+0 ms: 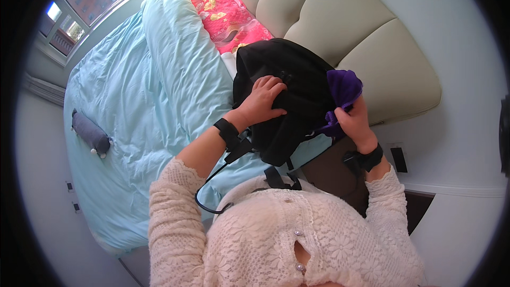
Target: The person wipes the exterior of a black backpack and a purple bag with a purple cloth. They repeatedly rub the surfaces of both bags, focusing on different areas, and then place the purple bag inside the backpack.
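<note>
A black fabric bundle (pixel 299 87), perhaps a garment or a bag, lies over the bed's near corner by the headboard. My left hand (pixel 263 101) rests on top of it with its fingers bent over the fabric; whether it pinches any cloth is hard to tell. At the right side of the bundle, my right hand (pixel 354 121) grips a purple cloth (pixel 343 85), which sticks up above the fingers and also hangs below them against the black fabric. Each wrist wears a black strap, and a black cable runs from near the left one towards my body.
A light blue duvet (pixel 159 107) covers the bed, with a grey bolster-shaped cushion (pixel 91 133) at its far left. Pink patterned bedding (pixel 231 20) lies beside the padded beige headboard (pixel 350 16). A dark brown cabinet (pixel 332 167) stands below my right hand. A wall socket is at right.
</note>
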